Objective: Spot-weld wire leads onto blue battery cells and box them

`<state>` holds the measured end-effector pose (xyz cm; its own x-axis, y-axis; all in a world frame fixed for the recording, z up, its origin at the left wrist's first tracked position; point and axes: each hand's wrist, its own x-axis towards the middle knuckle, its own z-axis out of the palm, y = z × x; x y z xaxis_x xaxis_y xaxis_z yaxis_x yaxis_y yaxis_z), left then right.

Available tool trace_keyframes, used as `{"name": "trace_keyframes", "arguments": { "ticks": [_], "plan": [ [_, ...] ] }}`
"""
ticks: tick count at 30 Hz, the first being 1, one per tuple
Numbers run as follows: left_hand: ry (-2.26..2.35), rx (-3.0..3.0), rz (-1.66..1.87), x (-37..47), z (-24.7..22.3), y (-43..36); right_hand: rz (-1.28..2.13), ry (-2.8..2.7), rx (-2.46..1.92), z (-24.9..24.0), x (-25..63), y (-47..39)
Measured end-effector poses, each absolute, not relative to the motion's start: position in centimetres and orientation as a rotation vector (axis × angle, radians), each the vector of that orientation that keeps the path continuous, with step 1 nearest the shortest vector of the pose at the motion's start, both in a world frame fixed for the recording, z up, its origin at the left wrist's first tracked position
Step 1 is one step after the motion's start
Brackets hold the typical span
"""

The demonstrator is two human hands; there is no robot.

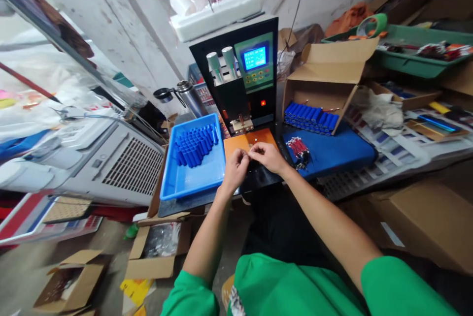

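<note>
My left hand [238,163] and my right hand [269,156] meet over an orange board [236,143], fingertips pinched close together. Whatever lies between the fingers is too small to make out. Just behind them stands a black spot welding machine [236,94] with a lit blue screen [254,58] and thin metal electrodes [242,121] above the board. To the left, a blue plastic tray [192,183] holds many blue cylindrical cells [195,144]. A bundle of red and black wire leads [297,150] lies to the right of my right hand.
An open cardboard box [328,89] of blue cells [310,116] stands on the right, on a blue surface [343,151]. A steel flask [190,98] is behind the tray. A green bin [414,62] sits far right. Cardboard boxes [153,262] lie on the floor.
</note>
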<state>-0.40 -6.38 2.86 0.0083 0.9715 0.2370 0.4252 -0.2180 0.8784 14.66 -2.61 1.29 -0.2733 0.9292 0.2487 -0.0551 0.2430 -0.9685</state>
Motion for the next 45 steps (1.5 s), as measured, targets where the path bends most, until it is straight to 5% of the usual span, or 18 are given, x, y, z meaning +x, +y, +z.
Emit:
{"name": "trace_keyframes", "arguments": {
  "ticks": [10, 15, 19, 40, 45],
  "plan": [
    [1.734, 1.995, 0.994, -6.8, 3.2, -5.1, 1.053, -1.493, -0.939, 0.2, 14.2, -1.1],
    [2.392, 2.247, 0.286, -12.9, 4.1, -2.1, 0.983, -1.487, -1.023, -1.1, 13.8, -0.4],
    [2.469, 2.328, -0.018, -14.4, 3.8, -0.7, 0.962, -1.514, -1.036, -1.3, 13.8, -0.6],
    [2.493, 2.330, 0.116, -14.3, 2.7, 0.2, 0.965, -1.482, -1.003, -0.9, 14.1, -0.4],
    [2.390, 2.218, 0.396, -14.5, 3.1, -0.8, 1.006, -1.440, -0.979, -0.7, 14.1, -0.3]
  ]
}}
